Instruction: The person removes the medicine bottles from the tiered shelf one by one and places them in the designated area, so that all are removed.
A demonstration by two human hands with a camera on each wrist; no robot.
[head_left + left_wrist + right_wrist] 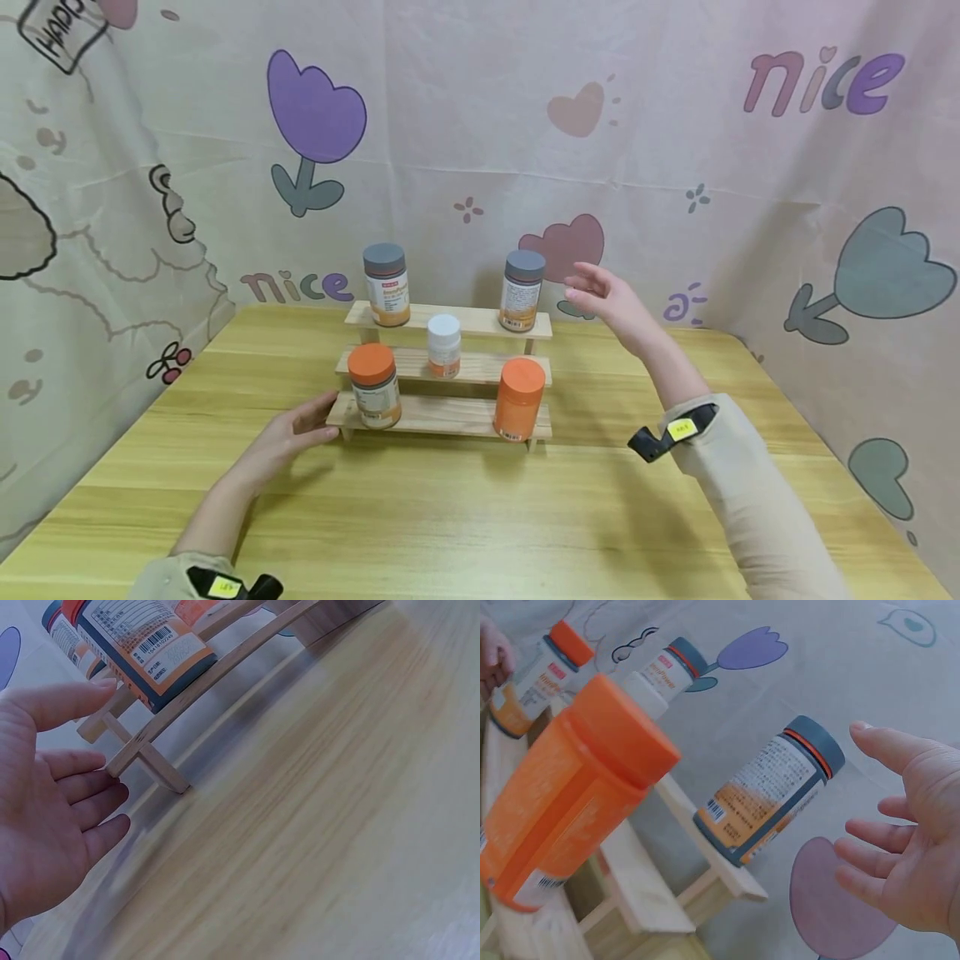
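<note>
A three-step wooden rack stands on the table, bearing several supplement bottles. My left hand is at the left end of its lowest step, fingers loosely extended, fingertips right at the wood in the left wrist view. On that step are an orange-capped bottle at the left and an all-orange bottle at the right. A small white bottle occupies the middle step. Up top are two grey-capped bottles, a left one and a right one. My right hand hovers beside the right one, fingers spread, holding nothing.
The wooden table reaches back to a printed cloth backdrop close behind the rack. More of the same cloth hangs along both sides. Dark wrist cameras are strapped over both sleeves.
</note>
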